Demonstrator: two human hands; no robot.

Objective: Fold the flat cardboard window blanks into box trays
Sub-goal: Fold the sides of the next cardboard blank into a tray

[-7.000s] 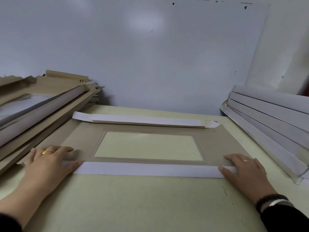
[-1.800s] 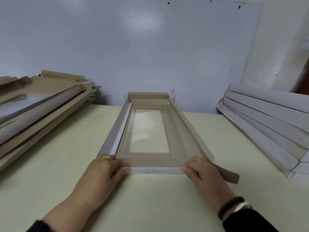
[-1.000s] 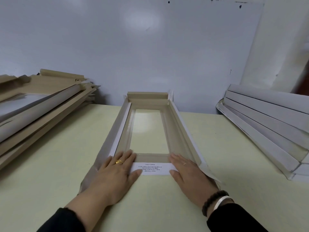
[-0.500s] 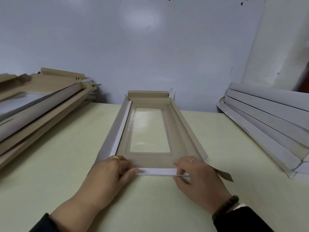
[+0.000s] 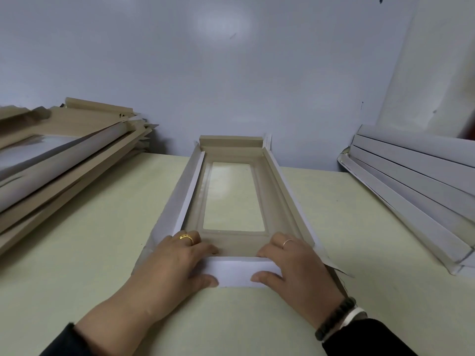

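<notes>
Now the near end flap [image 5: 237,271] stands up as a white wall between the two hands, where half a second ago it lay as a thin strip pinched flat on the bench [image 5: 77,253]. The left hand [image 5: 177,263] grips its corner, fingers curled over the top edge into the tray [image 5: 234,199] and thumb pressed on the white outer face. The right hand [image 5: 295,265] mirrors it at the other corner, fingers hooked inside, thumb outside. Beyond the hands the tray runs straight away, both long walls raised and the far end already folded up. By the look of it this is the last wall, so the tray is nearly formed; what seems left is tucking or locking this flap so it holds. A brown tab [image 5: 339,271] pokes out just right of the right hand, perhaps not yet tucked in. Well off to the left lies a stack of brown blanks [image 5: 64,160]; well off to the right, a white stack [image 5: 411,191].
</notes>
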